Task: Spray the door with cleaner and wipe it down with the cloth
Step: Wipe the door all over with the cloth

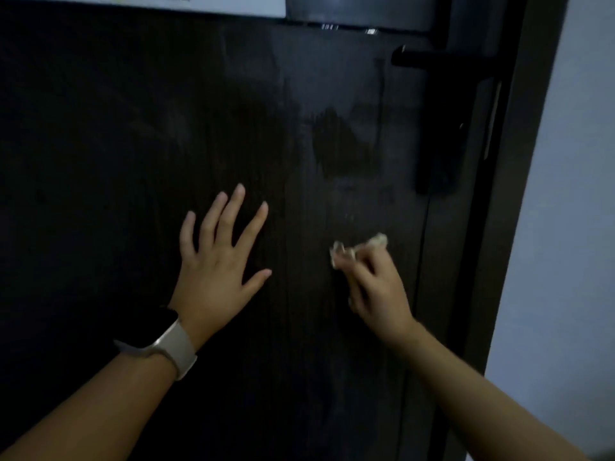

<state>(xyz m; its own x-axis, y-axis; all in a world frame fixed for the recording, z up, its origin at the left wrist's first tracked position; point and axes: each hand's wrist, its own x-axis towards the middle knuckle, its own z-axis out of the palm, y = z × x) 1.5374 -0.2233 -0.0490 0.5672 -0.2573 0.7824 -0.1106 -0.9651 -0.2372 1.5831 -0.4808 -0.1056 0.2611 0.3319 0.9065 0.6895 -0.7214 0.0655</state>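
Observation:
A dark brown wooden door [133, 144] fills the view, with wet smears and a darker damp patch at its upper middle. My left hand [218, 261] lies flat on the door with the fingers spread and straight. My right hand [377, 287] grips a small crumpled pale cloth [359, 246] and holds it against the door, below the handle. No spray bottle is in view.
A black lever handle [429, 61] on a long black lock plate [439, 128] sits at the door's right edge. A white sign [199, 5] and a grey fitting [359, 11] hang at the top. The dark frame [506, 227] and a pale wall [572, 227] stand at right.

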